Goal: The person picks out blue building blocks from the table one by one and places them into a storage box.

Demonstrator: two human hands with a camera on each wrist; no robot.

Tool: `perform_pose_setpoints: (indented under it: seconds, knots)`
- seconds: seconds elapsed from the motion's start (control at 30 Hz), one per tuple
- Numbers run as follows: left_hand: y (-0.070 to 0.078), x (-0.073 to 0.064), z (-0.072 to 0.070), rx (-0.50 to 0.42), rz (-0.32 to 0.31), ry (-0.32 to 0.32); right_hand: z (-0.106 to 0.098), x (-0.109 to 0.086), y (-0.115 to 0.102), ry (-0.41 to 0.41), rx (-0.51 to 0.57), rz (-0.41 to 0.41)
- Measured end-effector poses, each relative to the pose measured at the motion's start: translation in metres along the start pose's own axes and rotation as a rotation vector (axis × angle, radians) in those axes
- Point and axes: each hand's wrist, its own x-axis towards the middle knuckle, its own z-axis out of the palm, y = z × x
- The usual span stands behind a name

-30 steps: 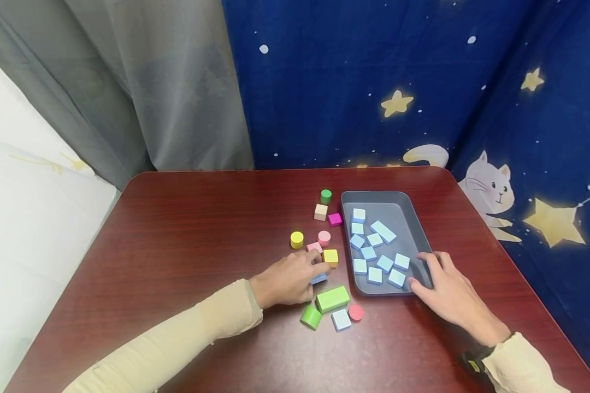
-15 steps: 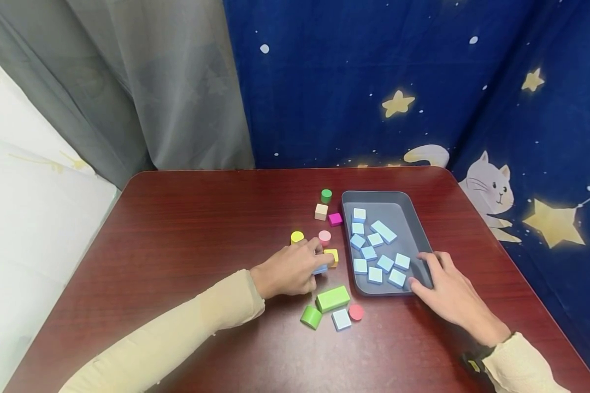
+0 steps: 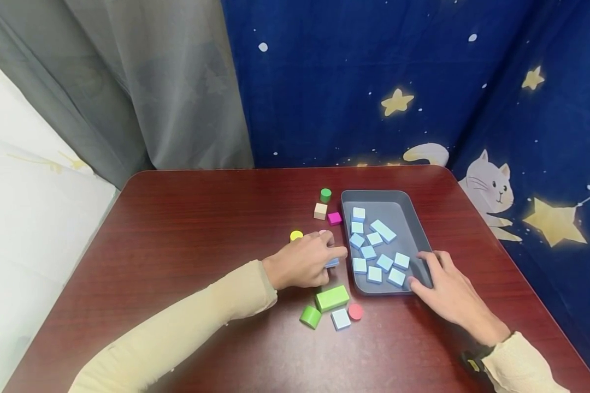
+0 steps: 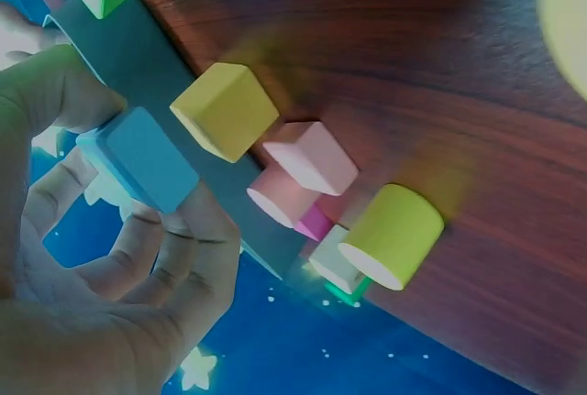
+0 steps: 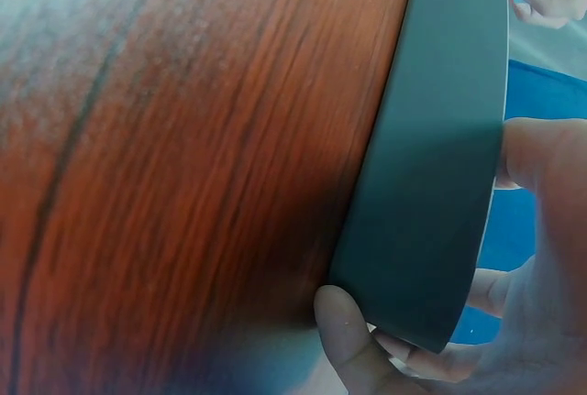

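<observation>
My left hand (image 3: 302, 263) pinches a blue block (image 4: 145, 159) between thumb and fingers, just left of the dark grey tray (image 3: 390, 204). In the left wrist view the block appears above a yellow cube (image 4: 225, 111), a pink block (image 4: 314, 157) and a yellow cylinder (image 4: 393, 235). The hand hides most of these in the head view. Several light blue blocks (image 3: 383, 231) lie in the tray, mostly in its left and near parts. My right hand (image 3: 449, 297) holds the tray's near right corner, its fingers (image 5: 527, 152) at the rim.
Nearer me lie a long green block (image 3: 332, 298), a green half-round block (image 3: 311, 316), a pale blue block (image 3: 341, 319) and a red round piece (image 3: 355, 311). Farther back are a green cylinder (image 3: 326, 195), a beige cube (image 3: 320, 211) and a magenta block (image 3: 334, 218).
My left hand has moved right and slightly away from me with the blue block, from beside the green block toward the tray. The right hand and tray have stayed in place.
</observation>
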Motion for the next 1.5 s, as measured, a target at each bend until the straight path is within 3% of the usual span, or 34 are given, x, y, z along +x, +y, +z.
perform_pose_setpoints:
  seconds: [0.3,0.6,0.93,1.5]
  knots:
    - [0.006,0.016,-0.007,0.011,0.034,-0.026,0.000,0.000,-0.001,0.007,0.004,-0.005]
    - [0.012,0.032,-0.008,0.091,0.090,0.011,0.001,0.001,-0.001,0.007,-0.003,0.003]
    - [0.021,0.046,-0.012,0.094,0.043,-0.030,0.001,0.001,-0.002,0.010,-0.007,0.002]
    - [0.037,0.075,-0.007,0.122,0.082,-0.061,0.002,0.000,0.000,0.003,-0.010,0.005]
